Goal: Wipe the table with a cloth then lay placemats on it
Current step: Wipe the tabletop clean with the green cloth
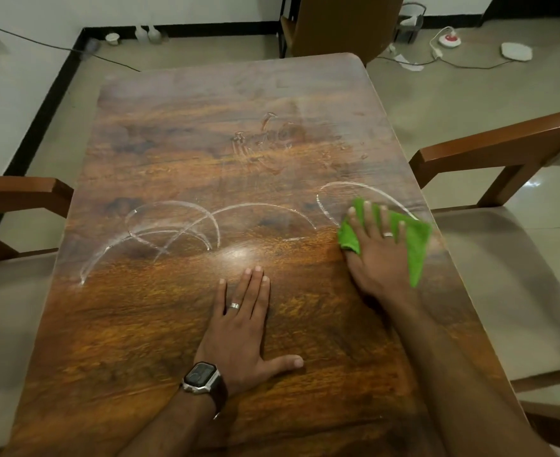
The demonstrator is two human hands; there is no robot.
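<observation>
On the table [173, 324], item by item, all placed against its wooden top. Cloth [413, 239]: green, folded, lying flat near the right edge of the table, about halfway along it. My right hand [377, 245]: fingers straight and spread, palm pressing the cloth down onto the wood; nothing pinched. My left hand [242, 328]: flat on the bare table nearer to me, fingers together, thumb out to the side, holding nothing, bracing me. Wet streaks [173, 225]: pale arcs across the middle of the table, left of the cloth, with one more arc curving just past my right fingertips. Smears and droplets [268, 140]: a patch on the far half of the table, beyond the arcs. Chairs [503, 225]: one at each long side of the table. Placemats: none in view. Step in hand, as I judge it: wiping, roughly half done, with the far half untouched. Next move calls for steady flat pressure and a reach across the far patch, overlapping the arcs so no streak is left.
</observation>
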